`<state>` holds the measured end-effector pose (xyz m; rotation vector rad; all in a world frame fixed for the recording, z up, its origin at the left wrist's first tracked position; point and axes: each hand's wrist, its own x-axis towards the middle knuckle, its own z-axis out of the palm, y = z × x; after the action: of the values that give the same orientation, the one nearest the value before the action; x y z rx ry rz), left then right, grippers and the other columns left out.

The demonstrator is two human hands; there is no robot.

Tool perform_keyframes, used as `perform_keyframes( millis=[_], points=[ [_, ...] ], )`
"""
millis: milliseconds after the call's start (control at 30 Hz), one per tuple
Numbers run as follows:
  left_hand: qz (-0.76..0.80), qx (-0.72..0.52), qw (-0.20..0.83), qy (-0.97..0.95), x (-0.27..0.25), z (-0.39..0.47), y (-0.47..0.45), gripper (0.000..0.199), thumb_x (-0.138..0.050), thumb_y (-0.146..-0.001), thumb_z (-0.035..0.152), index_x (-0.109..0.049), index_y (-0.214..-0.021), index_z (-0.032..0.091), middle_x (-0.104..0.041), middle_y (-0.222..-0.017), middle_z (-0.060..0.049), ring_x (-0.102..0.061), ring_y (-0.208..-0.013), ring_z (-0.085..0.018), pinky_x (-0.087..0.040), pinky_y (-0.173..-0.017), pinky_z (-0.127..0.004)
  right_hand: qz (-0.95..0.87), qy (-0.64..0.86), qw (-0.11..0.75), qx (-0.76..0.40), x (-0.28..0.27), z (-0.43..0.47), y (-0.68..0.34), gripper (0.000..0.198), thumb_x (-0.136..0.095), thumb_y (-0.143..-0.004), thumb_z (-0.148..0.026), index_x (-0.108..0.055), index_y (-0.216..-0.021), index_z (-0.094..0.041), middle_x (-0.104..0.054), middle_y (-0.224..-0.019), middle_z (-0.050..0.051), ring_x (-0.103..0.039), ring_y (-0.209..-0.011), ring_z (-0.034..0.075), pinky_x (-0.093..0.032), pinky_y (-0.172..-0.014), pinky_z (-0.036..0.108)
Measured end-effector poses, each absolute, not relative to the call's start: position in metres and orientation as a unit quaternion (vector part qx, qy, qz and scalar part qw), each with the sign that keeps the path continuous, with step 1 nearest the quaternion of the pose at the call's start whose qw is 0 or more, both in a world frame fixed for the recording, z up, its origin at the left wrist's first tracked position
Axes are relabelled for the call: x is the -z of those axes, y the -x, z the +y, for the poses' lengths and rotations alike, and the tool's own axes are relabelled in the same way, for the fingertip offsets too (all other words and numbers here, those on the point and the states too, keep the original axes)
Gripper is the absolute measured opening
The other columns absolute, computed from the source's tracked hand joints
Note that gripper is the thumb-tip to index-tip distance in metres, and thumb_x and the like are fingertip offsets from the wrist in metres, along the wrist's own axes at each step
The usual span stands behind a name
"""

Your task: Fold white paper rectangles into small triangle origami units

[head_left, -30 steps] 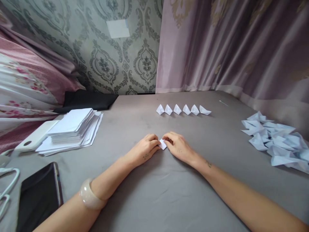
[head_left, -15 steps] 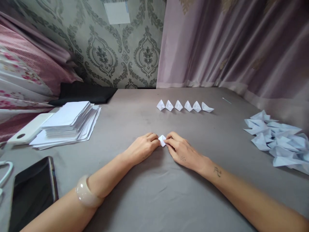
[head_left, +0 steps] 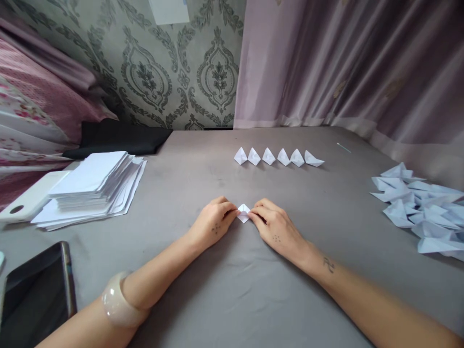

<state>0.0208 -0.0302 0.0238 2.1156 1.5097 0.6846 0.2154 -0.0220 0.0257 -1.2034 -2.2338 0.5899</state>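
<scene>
A small folded white paper (head_left: 243, 213), diamond-shaped with a crease down its upper half, is held just over the grey cloth in the middle of the view. My left hand (head_left: 216, 218) pinches its left corner between thumb and fingers. On the opposite corner, my right hand (head_left: 274, 223) has its fingers closed too. Beyond the hands stands a row of several folded paper boats (head_left: 268, 156); the rightmost one points sideways, unlike the others.
To the left, a stack of white paper sheets (head_left: 90, 174) lies partly on a white device (head_left: 27, 200), with a dark-screened phone (head_left: 38, 290) nearer me. A heap of folded paper boats (head_left: 422, 205) is at right. A cotton swab (head_left: 343, 147) and black cloth (head_left: 123, 137) lie farther back.
My left hand has turned slightly, showing more of its back. The paper's lower half now looks opened into a flatter diamond, and the hands sit a little farther apart. The view has shifted slightly.
</scene>
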Motion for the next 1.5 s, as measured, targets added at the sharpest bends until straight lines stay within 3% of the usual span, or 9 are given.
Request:
perform_keyframes(
  millis=[167,333,900,1500],
  points=[
    [0.561,-0.281,0.289,-0.723,-0.028,-0.029,-0.02,0.022,-0.056,-0.084,0.035,-0.072,-0.083,0.02,-0.063,-0.082,-0.005,-0.055,-0.067,-0.014,-0.041,-0.064,-0.025,-0.809,0.461,0.282,-0.23,-0.023,-0.018,-0.213,0.023,-0.048,-0.091,-0.023,-0.067,-0.079,-0.02,-0.059,-0.088,0.005,-0.057,-0.076,0.014,-0.046,-0.076,0.029],
    [0.581,-0.286,0.308,-0.697,-0.032,-0.029,-0.021,0.021,-0.056,-0.083,0.033,-0.071,-0.078,0.019,-0.063,-0.081,-0.005,-0.054,-0.065,-0.014,-0.04,-0.062,-0.025,-0.794,0.484,0.277,-0.242,-0.023,-0.015,-0.212,0.021,-0.05,-0.089,-0.023,-0.067,-0.077,-0.019,-0.058,-0.09,0.004,-0.057,-0.075,0.013,-0.046,-0.074,0.028],
    [0.653,-0.237,0.31,-0.649,-0.042,-0.024,-0.032,0.019,-0.056,-0.078,0.029,-0.069,-0.07,0.017,-0.062,-0.079,-0.005,-0.056,-0.069,-0.016,-0.041,-0.064,-0.028,-0.748,0.54,0.26,-0.287,-0.026,-0.006,-0.205,0.022,-0.055,-0.082,-0.026,-0.065,-0.064,-0.019,-0.059,-0.089,0.004,-0.052,-0.062,0.01,-0.043,-0.064,0.027],
    [0.65,-0.223,0.277,-0.672,-0.036,-0.024,-0.036,0.015,-0.054,-0.08,0.027,-0.058,-0.07,0.017,-0.056,-0.08,-0.004,-0.054,-0.077,-0.018,-0.043,-0.068,-0.03,-0.735,0.562,0.203,-0.321,-0.03,0.001,-0.205,0.02,-0.056,-0.08,-0.03,-0.059,-0.063,-0.019,-0.058,-0.084,0.001,-0.052,-0.065,0.011,-0.04,-0.064,0.026]
  ],
)
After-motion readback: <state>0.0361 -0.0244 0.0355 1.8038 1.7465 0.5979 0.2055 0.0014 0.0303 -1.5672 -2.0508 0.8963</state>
